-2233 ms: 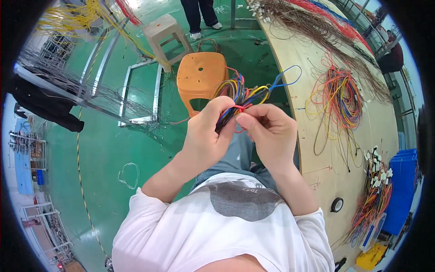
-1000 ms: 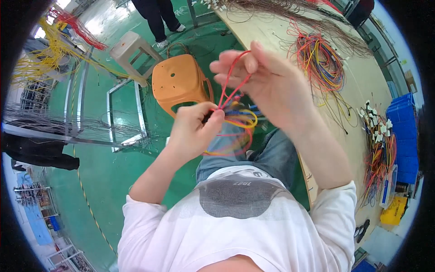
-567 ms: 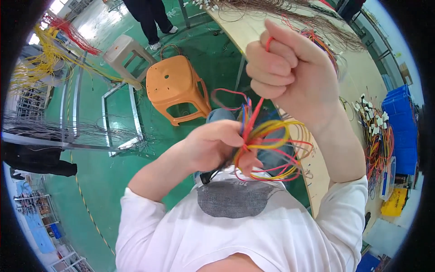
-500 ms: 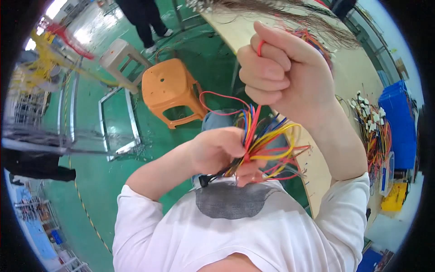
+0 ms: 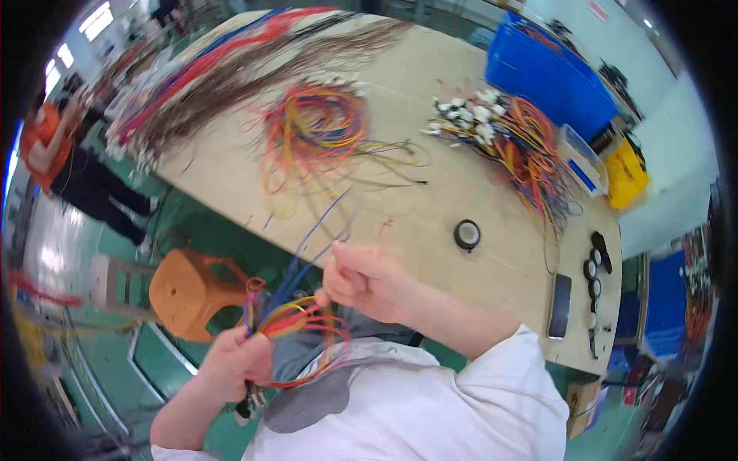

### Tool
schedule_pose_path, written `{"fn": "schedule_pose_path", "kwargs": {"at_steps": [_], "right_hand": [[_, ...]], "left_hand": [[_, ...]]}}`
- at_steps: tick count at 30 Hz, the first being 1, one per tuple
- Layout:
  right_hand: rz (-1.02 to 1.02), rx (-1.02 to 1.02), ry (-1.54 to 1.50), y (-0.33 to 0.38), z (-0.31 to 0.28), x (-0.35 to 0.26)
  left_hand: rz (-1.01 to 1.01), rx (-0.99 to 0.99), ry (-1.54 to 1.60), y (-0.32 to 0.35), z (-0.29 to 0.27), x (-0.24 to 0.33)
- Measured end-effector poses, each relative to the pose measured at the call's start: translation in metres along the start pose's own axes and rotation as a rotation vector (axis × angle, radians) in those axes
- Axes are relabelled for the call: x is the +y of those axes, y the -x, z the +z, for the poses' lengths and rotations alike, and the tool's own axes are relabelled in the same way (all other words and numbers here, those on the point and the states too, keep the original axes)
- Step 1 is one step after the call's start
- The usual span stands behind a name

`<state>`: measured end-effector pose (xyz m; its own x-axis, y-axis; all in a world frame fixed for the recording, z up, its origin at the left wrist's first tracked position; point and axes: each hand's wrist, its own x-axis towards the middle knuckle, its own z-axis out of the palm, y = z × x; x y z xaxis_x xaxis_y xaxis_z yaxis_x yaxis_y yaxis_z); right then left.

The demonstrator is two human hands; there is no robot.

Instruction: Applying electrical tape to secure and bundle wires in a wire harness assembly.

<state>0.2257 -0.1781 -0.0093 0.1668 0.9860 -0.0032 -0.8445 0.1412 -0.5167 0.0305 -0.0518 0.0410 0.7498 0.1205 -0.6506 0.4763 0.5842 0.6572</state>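
My left hand (image 5: 234, 365) grips a bundle of coloured wires (image 5: 296, 323) low over my lap, with red, yellow and orange loops spilling to the right of the fist. My right hand (image 5: 365, 280) is closed just above and to the right of it, pinching thin blue wires (image 5: 319, 230) that run up toward the table edge. A dark connector end (image 5: 250, 399) hangs under my left hand.
A wooden table (image 5: 430, 215) carries a coil of mixed wires (image 5: 315, 127), a brown wire bundle (image 5: 254, 73), wires with white connectors (image 5: 500, 131), a black tape roll (image 5: 467, 234) and a phone (image 5: 559, 306). An orange stool (image 5: 188, 292) stands left. A blue bin (image 5: 550, 73) sits at the back. A person (image 5: 84, 180) stands far left.
The view has swung right onto the table. My right hand came down from its raised position, closer to my left hand, now holding blue wires rather than a red one.
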Motion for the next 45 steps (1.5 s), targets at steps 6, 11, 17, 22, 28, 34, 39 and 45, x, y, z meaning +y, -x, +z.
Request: {"fn": "schedule_pose_path", "kwargs": {"at_steps": [6,11,17,22,28,34,39,45], "right_hand": [[-0.362,0.756,1.037,0.063,-0.094,-0.007],[-0.593,0.971,1.527,0.087,-0.145,-0.018],[-0.508,0.843,1.561,0.103,-0.148,-0.024],[-0.541,0.903,1.377,0.100,-0.147,-0.027],[-0.390,0.936,1.377,0.096,-0.158,-0.025],[-0.393,0.996,1.342,0.105,-0.146,-0.035],[-0.230,0.932,1.498,0.109,-0.167,-0.029],[-0.214,0.810,1.736,0.080,-0.121,-0.027]], "left_hand": [[0.632,0.356,-0.094,-0.081,0.032,0.124],[1.450,0.431,-0.589,-0.199,0.155,0.268],[1.565,0.466,-1.487,-0.340,0.374,0.237],[1.431,-0.008,-1.844,-0.448,0.392,0.104],[1.320,-0.197,-1.722,-0.413,0.368,0.115],[1.768,-0.339,-1.250,-0.277,0.209,0.084],[1.258,0.915,-0.934,-0.168,-0.017,0.002],[0.199,1.335,-0.091,-0.152,-0.173,-0.177]]}}
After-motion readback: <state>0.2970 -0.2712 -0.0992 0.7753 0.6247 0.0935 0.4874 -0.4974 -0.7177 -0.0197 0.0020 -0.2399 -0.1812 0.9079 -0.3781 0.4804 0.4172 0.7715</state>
